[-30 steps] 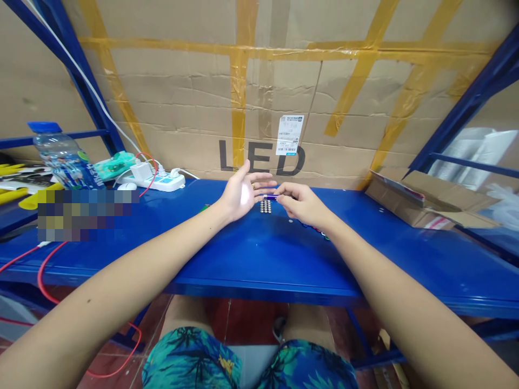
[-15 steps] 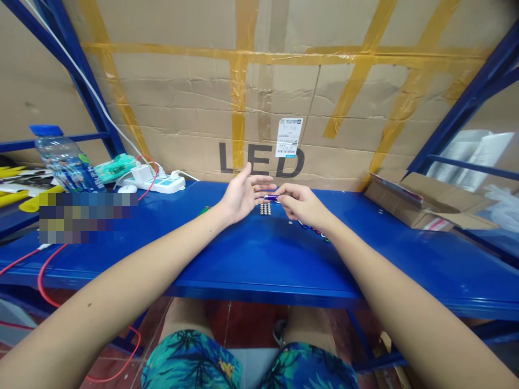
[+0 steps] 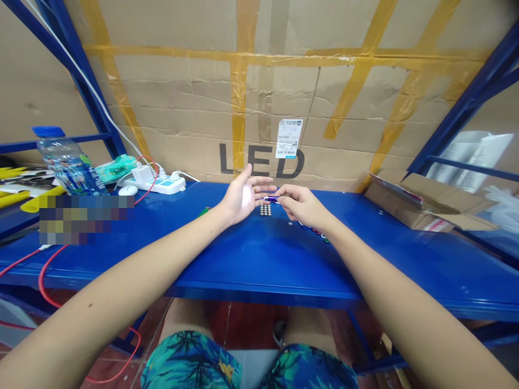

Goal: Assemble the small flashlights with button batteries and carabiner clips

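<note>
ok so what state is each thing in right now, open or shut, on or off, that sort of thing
Left hand: open, bright patch on its palm
Right hand: closed on the purple light
Purple light: apparently on, judging by that patch
Small silver pieces: set out in rows
Bottle: capped
Cardboard box: flaps open
Power strip: plugs inserted

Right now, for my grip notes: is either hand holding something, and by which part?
The right hand pinches a small purple flashlight by the end away from the left hand, which is open, seemingly empty.
</note>
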{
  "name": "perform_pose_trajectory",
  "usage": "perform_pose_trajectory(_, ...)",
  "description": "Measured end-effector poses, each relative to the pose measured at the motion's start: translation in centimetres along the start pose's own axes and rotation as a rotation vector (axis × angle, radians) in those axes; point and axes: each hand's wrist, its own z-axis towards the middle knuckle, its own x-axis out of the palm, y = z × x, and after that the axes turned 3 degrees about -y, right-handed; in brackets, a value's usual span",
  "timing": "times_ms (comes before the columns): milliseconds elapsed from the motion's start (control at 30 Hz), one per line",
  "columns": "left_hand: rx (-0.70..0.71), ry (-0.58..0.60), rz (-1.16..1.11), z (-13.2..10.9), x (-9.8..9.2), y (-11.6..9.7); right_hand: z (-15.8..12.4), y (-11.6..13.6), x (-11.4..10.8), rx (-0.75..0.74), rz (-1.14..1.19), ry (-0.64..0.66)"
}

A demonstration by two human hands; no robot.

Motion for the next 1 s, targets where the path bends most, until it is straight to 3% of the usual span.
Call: perform_pose_trajectory(1000,-0.042,0.055,-0.048,0.46,-0.46,0.53,0.09,0.15,-0.09,-0.105,-0.118,-0.012)
